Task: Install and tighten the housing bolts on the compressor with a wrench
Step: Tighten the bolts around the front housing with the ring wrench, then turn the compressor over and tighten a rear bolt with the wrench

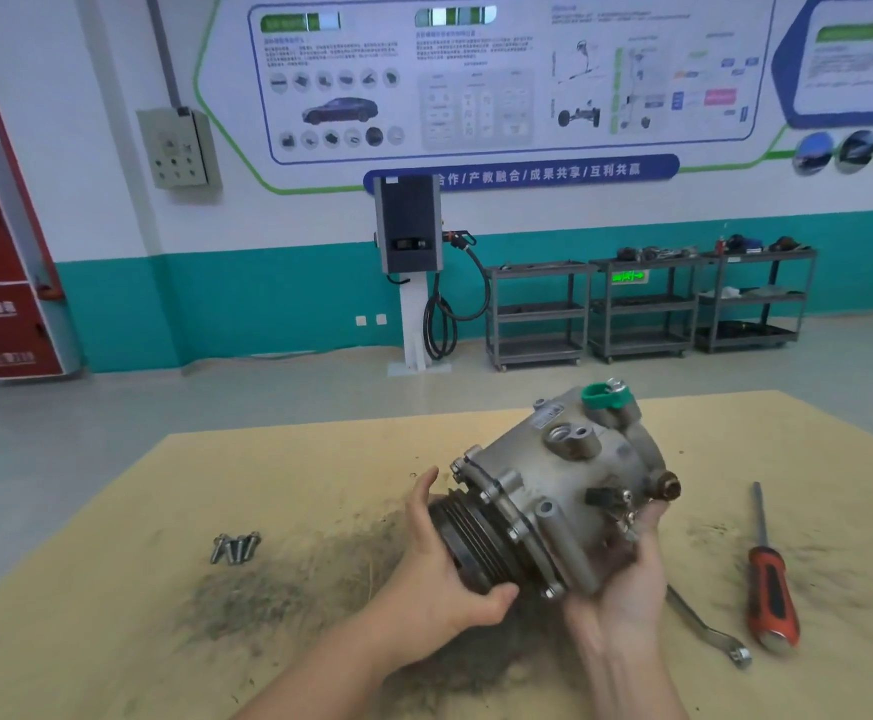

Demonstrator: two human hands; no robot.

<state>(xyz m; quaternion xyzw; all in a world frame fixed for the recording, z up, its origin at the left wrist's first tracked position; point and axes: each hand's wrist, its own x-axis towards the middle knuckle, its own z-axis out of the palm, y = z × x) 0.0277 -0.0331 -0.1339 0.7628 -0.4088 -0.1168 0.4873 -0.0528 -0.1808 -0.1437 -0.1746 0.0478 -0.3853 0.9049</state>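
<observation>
Above the board, compressor — heavy, rigid metal, we judge; our left hand wraps its pulley, right hand cups the housing. Bolts, wrench — unheld.

The grey cast-metal compressor with a black grooved pulley and a green port cap was tilted, pulley toward seven o'clock. Loose silver housing bolts lay clustered at its nine o'clock on the worktop; the steel wrench lay at five o'clock.
</observation>
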